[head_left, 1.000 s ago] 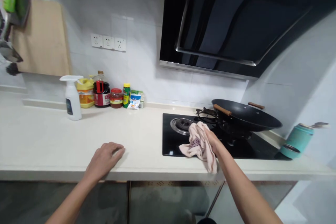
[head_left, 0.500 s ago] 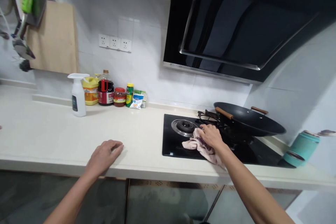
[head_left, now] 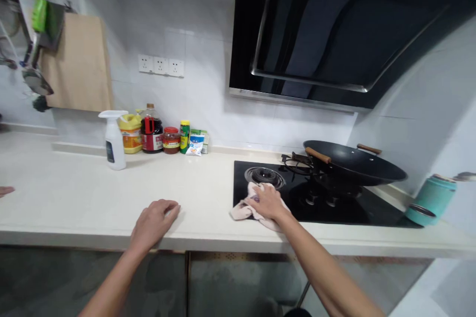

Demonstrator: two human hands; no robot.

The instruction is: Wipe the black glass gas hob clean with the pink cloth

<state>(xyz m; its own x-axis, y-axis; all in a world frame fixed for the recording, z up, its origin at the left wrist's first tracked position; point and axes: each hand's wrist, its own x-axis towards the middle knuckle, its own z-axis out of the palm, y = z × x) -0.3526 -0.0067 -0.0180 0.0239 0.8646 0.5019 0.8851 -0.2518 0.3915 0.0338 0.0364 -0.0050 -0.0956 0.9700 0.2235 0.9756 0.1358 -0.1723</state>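
Note:
My right hand (head_left: 268, 201) presses a crumpled pale pink cloth (head_left: 241, 210) against the front left part of the black glass gas cooktop (head_left: 297, 210). Parts of the cloth are covered by the palm and fingers. Just behind it is the left burner (head_left: 265, 176), a round metal ring with a dark centre. My left hand (head_left: 155, 220) rests on the white countertop (head_left: 201, 193) near its front edge, holding nothing, with the thumb apart from the loosely bent fingers.
A black wok (head_left: 357, 163) with wooden handles sits on the cooktop's right side; a turquoise container (head_left: 435, 198) stands beyond. A spray bottle (head_left: 115, 143), a dark sauce bottle (head_left: 151, 131) and other condiments line the wall. The range hood (head_left: 305, 34) overhangs. Another person's fingertips (head_left: 5, 190) show at left.
My right hand has slid the cloth leftward over the cooktop, to its front left edge. My left hand stays on the countertop. More of the other person's fingers shows at the left.

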